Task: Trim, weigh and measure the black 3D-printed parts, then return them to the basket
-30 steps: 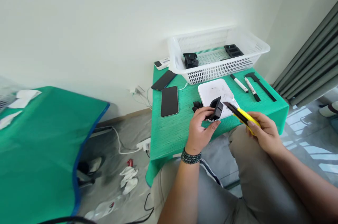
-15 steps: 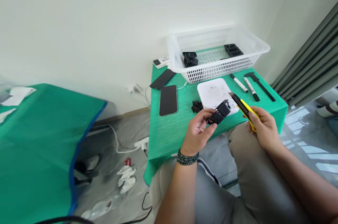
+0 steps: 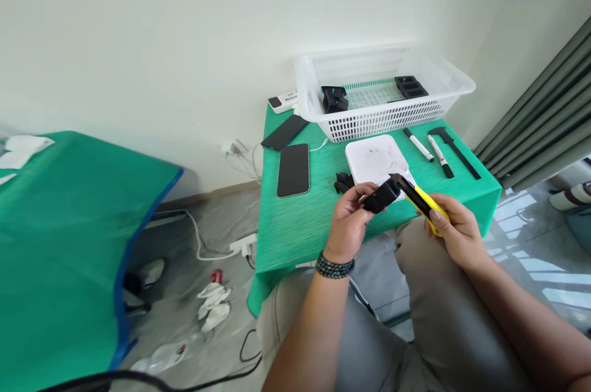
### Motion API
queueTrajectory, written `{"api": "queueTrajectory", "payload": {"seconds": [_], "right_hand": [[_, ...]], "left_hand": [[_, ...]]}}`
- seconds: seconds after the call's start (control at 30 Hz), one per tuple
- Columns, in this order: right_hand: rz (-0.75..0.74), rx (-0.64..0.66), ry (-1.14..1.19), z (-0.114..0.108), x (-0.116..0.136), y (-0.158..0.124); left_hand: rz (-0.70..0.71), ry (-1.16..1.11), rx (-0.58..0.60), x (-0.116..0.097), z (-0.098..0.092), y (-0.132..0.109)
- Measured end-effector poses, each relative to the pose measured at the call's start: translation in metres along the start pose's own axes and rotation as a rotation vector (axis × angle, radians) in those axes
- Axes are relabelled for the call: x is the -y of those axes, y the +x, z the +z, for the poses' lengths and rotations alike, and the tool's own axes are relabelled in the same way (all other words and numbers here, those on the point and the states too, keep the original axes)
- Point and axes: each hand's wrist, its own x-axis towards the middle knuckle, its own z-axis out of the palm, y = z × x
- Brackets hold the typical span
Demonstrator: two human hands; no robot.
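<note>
My left hand (image 3: 349, 223) is closed around a black plastic part (image 3: 382, 196), held above the front edge of the green-covered table (image 3: 295, 232). A yellow and black utility knife (image 3: 422, 202) is gripped in my right hand (image 3: 455, 226). The knife's tip is at the right end of the plastic part; whether it touches cannot be made out. Behind both hands lies a white square scale-like plate (image 3: 373, 157) with dark smudges. Small black scraps (image 3: 343, 183) sit at its left side.
At the back stands a white perforated basket (image 3: 383, 123) with black parts (image 3: 335, 100) inside. Two phones (image 3: 293, 170) lie left. Two markers (image 3: 419, 146) and a black caliper (image 3: 457, 152) lie right. Cables (image 3: 203, 253) and crumpled tissues (image 3: 215, 306) are on the floor.
The knife has moved left, bringing its tip to the right end of the black plastic part. My left hand has turned the part slightly. The view has shifted a little.
</note>
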Motion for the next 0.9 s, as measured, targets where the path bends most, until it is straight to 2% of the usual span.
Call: {"api": "queueTrajectory", "payload": {"seconds": [0.17,0.33,0.6,0.9], "right_hand": [[0.004,0.034,-0.021,-0.001,0.003,0.0],[0.003,0.072,-0.021,-0.002,0.006,-0.001],[0.001,0.089,-0.071,-0.003,0.006,-0.001],[-0.024,0.105,-0.085,-0.001,0.01,-0.003]], "left_hand": [[0.044,0.039,0.11,0.005,0.0,-0.002],[0.235,0.242,0.052,0.006,-0.002,0.0],[0.47,0.488,0.076,-0.002,0.003,-0.003],[0.501,0.649,0.044,-0.007,-0.001,0.0]]}}
